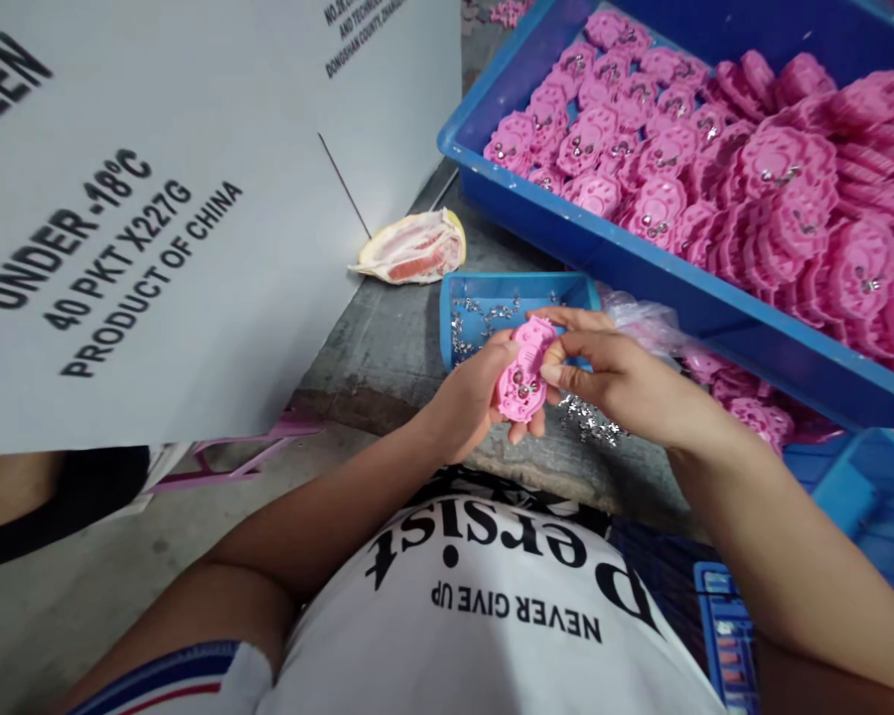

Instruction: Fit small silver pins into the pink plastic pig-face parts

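My left hand (471, 395) is wrapped around a pink plastic part (522, 392), thumb on its left side and fingers underneath. The part has a scalloped outline, and small shiny metal pieces sit in its lower half. My right hand (603, 362) is at the part's right edge, thumb and forefinger pinched together; what is between them is hidden. Just behind my hands, a small blue bin (521, 286) contains scattered small metal pieces. More metal pieces (592, 421) lie in a heap on the grey tabletop (387, 343), below my right hand.
A large blue crate (611, 233) of similar pink parts (663, 149) fills the back right. On the left stands a big white printed carton (216, 199), with a piece of peeled fruit (417, 248) beside it. Clear plastic (645, 320) and another blue container (856, 497) are at right.
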A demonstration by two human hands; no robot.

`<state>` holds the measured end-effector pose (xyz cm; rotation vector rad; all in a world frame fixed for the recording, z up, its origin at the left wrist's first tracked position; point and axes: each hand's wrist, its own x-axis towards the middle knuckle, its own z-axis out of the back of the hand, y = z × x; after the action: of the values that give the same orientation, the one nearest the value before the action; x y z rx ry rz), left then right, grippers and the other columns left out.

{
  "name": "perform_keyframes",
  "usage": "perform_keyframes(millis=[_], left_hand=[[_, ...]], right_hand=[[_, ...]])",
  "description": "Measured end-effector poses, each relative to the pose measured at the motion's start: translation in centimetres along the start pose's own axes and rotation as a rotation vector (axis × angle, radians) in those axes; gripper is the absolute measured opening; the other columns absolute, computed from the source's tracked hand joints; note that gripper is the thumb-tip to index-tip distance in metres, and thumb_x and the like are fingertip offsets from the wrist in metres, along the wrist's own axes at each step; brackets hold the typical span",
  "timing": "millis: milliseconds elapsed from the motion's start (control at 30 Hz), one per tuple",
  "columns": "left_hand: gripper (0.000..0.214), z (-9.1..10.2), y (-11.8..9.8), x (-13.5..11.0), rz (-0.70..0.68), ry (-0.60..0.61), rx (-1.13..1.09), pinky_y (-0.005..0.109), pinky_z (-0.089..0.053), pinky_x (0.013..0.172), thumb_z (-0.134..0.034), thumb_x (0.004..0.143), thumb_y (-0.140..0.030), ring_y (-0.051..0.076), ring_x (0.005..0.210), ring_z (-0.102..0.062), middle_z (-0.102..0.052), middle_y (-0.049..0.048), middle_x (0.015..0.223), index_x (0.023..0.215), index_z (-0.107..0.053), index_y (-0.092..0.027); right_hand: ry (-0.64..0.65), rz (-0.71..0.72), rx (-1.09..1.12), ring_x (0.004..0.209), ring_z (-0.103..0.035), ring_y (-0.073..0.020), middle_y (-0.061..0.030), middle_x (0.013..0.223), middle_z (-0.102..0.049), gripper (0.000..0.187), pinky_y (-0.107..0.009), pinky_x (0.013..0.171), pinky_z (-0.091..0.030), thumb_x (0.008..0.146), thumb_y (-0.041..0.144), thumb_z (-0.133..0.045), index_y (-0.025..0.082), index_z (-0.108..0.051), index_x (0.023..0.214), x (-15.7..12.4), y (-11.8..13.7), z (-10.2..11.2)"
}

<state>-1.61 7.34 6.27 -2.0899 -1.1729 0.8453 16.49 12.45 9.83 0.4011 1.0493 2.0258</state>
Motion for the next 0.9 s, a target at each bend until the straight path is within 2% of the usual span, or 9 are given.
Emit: perform_keyframes(millis=[233, 367, 467, 567, 700, 767, 900], left_hand=[[0.032, -0.1, 0.2, 0.1, 0.017, 0.001, 0.018, 0.024, -0.043, 0.036, -0.037, 0.1, -0.038, 0.018, 0.049, -0.065, -0.066, 0.004, 0.076, 0.118, -0.05, -0.015], [0.027, -0.3, 0.0, -0.1, 0.044, -0.011, 0.041, 0.023, -0.044, 0.037, -0.035, 0.1, -0.035, 0.018, 0.05, -0.065, -0.064, 0.0035, 0.074, 0.114, -0.047, -0.016], [0.028, -0.4, 0.0, -0.1, 0.034, -0.013, 0.038, 0.023, -0.044, 0.037, -0.033, 0.1, -0.034, 0.018, 0.05, -0.065, -0.063, 0.0032, 0.073, 0.116, -0.047, -0.016], [0.032, -0.4, 0.1, -0.1, 0.022, -0.011, 0.02, 0.023, -0.044, 0.038, -0.033, 0.1, -0.034, 0.017, 0.05, -0.064, -0.063, 0.0028, 0.073, 0.122, -0.047, -0.015], [0.032, -0.3, 0.3, 0.1, 0.017, -0.01, -0.014, 0.025, -0.045, 0.038, -0.035, 0.099, -0.033, 0.018, 0.05, -0.065, -0.063, 0.0033, 0.074, 0.121, -0.049, -0.014], [0.032, -0.2, 0.3, 0.1, 0.014, -0.007, -0.031, 0.025, -0.045, 0.038, -0.037, 0.098, -0.032, 0.019, 0.05, -0.065, -0.064, 0.0039, 0.075, 0.122, -0.049, -0.014], [0.036, 0.0, 0.4, 0.1, 0.003, -0.011, -0.048, 0.026, -0.045, 0.038, -0.044, 0.093, -0.032, 0.02, 0.051, -0.067, -0.068, 0.0051, 0.077, 0.124, -0.048, -0.015]], right_hand=[[0.021, 0.002, 0.006, 0.133, -0.053, -0.0335, -0.0124, 0.107, -0.074, 0.049, -0.052, 0.117, -0.032, 0.092, 0.061, -0.061, 0.021, -0.065, 0.064, 0.3, 0.4, -0.2], [0.032, -0.005, 0.024, 0.123, -0.058, -0.0307, -0.0119, 0.101, -0.072, 0.052, -0.048, 0.113, -0.036, 0.093, 0.063, -0.059, 0.021, -0.064, 0.063, 0.4, 0.3, -0.3], [0.01, -0.01, 0.012, 0.124, -0.057, -0.0311, -0.012, 0.105, -0.073, 0.051, -0.048, 0.112, -0.035, 0.092, 0.063, -0.061, 0.021, -0.065, 0.064, 0.3, 0.3, -0.5], [-0.081, -0.023, 0.031, 0.123, -0.058, -0.0321, -0.0129, 0.116, -0.071, 0.048, -0.051, 0.111, -0.036, 0.088, 0.064, -0.068, 0.02, -0.067, 0.067, 0.2, 0.3, -0.9], [-0.155, -0.073, 0.211, 0.119, -0.06, -0.0306, -0.0128, 0.112, -0.07, 0.045, -0.048, 0.103, -0.046, 0.084, 0.06, -0.076, 0.02, -0.069, 0.067, -0.1, 0.0, -1.6], [-0.163, -0.099, 0.328, 0.119, -0.061, -0.0291, -0.0119, 0.112, -0.068, 0.037, -0.042, 0.095, -0.052, 0.083, 0.056, -0.078, 0.02, -0.074, 0.074, -0.4, -0.1, -1.9], [-0.196, -0.119, 0.474, 0.108, -0.066, -0.0238, -0.0106, 0.13, -0.063, 0.026, -0.036, 0.082, -0.058, 0.084, 0.046, -0.081, 0.022, -0.079, 0.095, -1.1, -0.1, -1.9]])
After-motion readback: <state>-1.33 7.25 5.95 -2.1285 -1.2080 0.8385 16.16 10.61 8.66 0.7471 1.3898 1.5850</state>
